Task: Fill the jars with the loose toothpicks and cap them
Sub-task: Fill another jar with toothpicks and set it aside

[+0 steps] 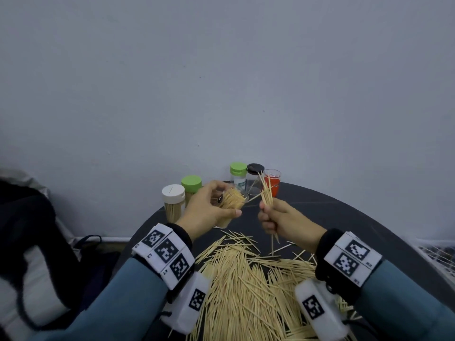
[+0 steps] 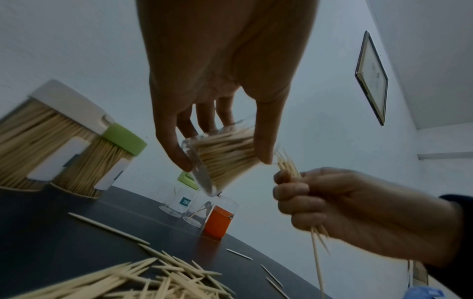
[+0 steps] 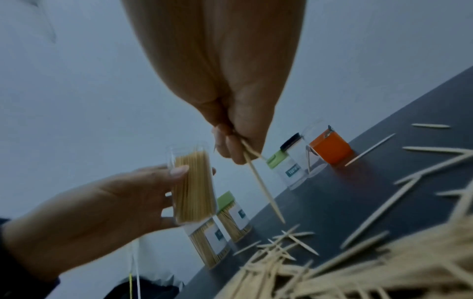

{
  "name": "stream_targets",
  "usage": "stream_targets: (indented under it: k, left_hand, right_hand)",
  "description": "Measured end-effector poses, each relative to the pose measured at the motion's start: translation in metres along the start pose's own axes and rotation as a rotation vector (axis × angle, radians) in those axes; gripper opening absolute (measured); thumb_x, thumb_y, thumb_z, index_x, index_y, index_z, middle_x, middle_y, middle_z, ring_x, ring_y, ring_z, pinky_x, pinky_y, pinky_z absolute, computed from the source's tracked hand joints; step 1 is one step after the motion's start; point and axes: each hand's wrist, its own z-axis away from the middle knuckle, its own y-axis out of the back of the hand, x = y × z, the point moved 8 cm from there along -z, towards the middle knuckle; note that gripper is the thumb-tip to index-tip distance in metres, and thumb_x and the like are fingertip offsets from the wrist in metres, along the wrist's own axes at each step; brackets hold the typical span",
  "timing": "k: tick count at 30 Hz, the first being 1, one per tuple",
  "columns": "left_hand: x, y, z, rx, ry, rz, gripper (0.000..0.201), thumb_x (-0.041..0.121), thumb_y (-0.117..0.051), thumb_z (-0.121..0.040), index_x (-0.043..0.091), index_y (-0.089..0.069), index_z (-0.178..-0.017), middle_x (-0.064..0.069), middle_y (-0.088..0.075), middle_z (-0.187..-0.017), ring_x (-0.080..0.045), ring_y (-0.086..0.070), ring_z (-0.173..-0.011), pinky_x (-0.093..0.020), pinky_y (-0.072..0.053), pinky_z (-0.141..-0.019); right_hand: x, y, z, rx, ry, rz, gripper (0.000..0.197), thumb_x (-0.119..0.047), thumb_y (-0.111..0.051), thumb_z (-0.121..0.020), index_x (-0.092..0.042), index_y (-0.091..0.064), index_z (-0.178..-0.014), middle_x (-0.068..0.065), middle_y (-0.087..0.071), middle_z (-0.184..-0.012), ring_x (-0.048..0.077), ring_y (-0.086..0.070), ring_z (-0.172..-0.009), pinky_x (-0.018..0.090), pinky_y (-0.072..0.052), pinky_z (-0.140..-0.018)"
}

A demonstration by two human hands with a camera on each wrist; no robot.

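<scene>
Gripping a clear, uncapped plastic jar (image 1: 231, 201) packed with pale toothpicks in my left fingers (image 1: 222, 187), my right fingers (image 1: 267, 219) clutch a toothpick bundle (image 1: 267, 190); only the left wrist view shows a framed picture (image 2: 371, 77).

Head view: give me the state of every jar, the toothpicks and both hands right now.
Open jar: uncapped, tilted, nearly full, held off the table.
White-capped jar: capped, full.
Green-capped jar: capped, full.
Labelled green-lidded jar: capped, looks empty.
Black-lidded jar: capped, few picks.
Loose toothpicks: piled on table.
Left hand: grips open jar.
Right hand: grips toothpick bundle.
</scene>
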Motion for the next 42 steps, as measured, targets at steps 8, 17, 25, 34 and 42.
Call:
stream_targets:
  k: [8,17,25,34,42]
  left_hand:
    - [0.003,-0.021,0.014,-0.241,0.009,-0.134,0.051,0.017,-0.08,-0.072,0.024,-0.054,-0.115,0.001,-0.057,-0.108,-0.017,-0.056,-0.103,-0.026,-0.045,-0.087]
    - [0.004,-0.037,0.022,-0.361,-0.003,-0.25,0.056,0.024,-0.082,-0.071,0.022,-0.057,-0.121,0.002,-0.056,-0.114,-0.015,-0.055,-0.106,-0.031,-0.047,-0.094]
    - [0.007,-0.049,0.02,-0.407,-0.032,-0.143,0.039,0.022,-0.081,-0.072,0.023,-0.059,-0.105,0.002,-0.063,-0.103,-0.012,-0.057,-0.096,-0.026,-0.046,-0.087]
    - [0.002,-0.049,0.015,-0.408,0.007,-0.058,0.04,0.016,-0.078,-0.075,0.018,-0.059,-0.109,0.006,-0.064,-0.093,-0.006,-0.058,-0.085,-0.02,-0.046,-0.079]
    - [-0.006,-0.048,0.012,-0.416,0.041,-0.098,0.045,0.019,-0.079,-0.074,0.021,-0.058,-0.114,0.0,-0.064,-0.105,-0.015,-0.059,-0.1,-0.032,-0.048,-0.091]
  right_hand:
    - [-0.04,0.009,0.003,0.047,0.198,-0.17,0.029,-0.005,-0.021,-0.102,-0.015,-0.039,-0.082,-0.008,-0.04,-0.054,-0.001,-0.034,-0.041,0.011,-0.03,-0.042]
    - [-0.07,0.012,0.018,0.211,0.439,-0.345,0.029,-0.007,-0.021,-0.102,-0.016,-0.041,-0.084,-0.011,-0.042,-0.056,0.002,-0.039,-0.049,0.016,-0.04,-0.054]
    - [-0.019,-0.001,0.02,0.301,0.324,-0.267,0.027,-0.012,-0.025,-0.102,-0.011,-0.05,-0.091,0.001,-0.06,-0.078,0.005,-0.064,-0.066,0.016,-0.053,-0.064]
    - [0.008,-0.013,0.019,0.27,0.169,-0.238,0.033,-0.014,-0.032,-0.101,-0.008,-0.058,-0.12,0.008,-0.059,-0.126,0.016,-0.061,-0.106,0.013,-0.054,-0.073]
    - [0.021,-0.013,0.016,0.238,0.005,-0.193,0.029,-0.015,-0.037,-0.1,-0.014,-0.057,-0.12,-0.002,-0.054,-0.125,-0.011,-0.049,-0.085,-0.002,-0.04,-0.056]
